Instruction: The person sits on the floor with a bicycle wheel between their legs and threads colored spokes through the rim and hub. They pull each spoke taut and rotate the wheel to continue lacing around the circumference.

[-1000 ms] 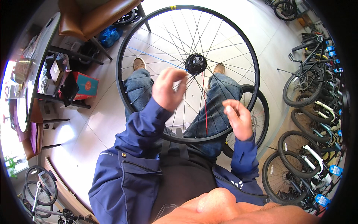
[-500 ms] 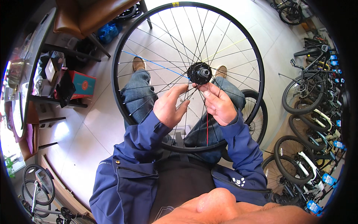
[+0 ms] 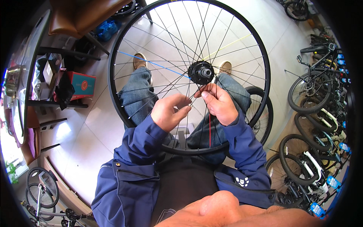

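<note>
A bicycle wheel with a black rim (image 3: 266, 87) lies over my lap, its black hub (image 3: 201, 72) facing up. Most spokes are black; a blue spoke (image 3: 154, 63) runs to the left, a yellow spoke (image 3: 228, 47) to the upper right and a red spoke (image 3: 210, 130) toward me. Just below the hub, my right hand (image 3: 219, 104) pinches a black spoke between thumb and fingers. My left hand (image 3: 170, 111) is beside the spokes left of it, its fingers curved and the thumb held a little apart from them.
Several bicycles (image 3: 310, 94) stand packed along the right side. A smaller wheel (image 3: 261, 117) is by my right knee. At left are a table (image 3: 36, 75), a red and teal box (image 3: 82, 85) and a brown chair (image 3: 83, 17). Another bicycle (image 3: 41, 193) stands at lower left.
The wheel has tipped slightly, with its far rim higher in view. My left hand has drawn a little toward me, and its thumb and fingers have come nearer each other.
</note>
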Available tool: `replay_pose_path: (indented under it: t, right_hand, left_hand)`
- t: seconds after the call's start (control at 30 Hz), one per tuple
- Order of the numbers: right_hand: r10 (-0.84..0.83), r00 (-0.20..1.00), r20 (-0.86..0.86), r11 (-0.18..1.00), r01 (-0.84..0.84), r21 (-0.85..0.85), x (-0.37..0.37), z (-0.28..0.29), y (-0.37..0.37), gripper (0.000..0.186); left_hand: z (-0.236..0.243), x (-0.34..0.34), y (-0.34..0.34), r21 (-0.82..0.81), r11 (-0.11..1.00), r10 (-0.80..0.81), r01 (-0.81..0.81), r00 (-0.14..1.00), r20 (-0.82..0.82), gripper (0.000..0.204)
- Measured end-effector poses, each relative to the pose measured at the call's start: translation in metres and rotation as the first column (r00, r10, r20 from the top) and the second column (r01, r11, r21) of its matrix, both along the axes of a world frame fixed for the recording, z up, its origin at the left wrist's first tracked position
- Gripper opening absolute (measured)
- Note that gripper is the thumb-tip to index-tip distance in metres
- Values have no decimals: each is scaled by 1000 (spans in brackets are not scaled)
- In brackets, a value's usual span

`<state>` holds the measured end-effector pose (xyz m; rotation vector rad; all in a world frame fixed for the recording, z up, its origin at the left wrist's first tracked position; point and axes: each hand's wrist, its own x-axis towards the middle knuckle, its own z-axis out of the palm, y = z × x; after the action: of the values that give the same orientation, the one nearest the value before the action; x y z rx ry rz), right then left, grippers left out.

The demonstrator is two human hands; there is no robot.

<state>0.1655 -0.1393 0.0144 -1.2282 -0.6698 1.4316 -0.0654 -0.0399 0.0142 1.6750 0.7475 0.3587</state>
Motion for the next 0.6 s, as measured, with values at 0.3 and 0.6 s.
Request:
replay_pose_path:
  t: [0.3,0.6]
  right_hand:
    - [32,999,36,997,-35,75,-1,-5,-1,26]
    - [1,990,140,999,-8,49,-7,-2,-19,31]
  left_hand:
    - [3,-14,16,-192,977,-93,94,996,16,28]
    - [2,-6,25,-249,959,-163,137,983,-88,25]
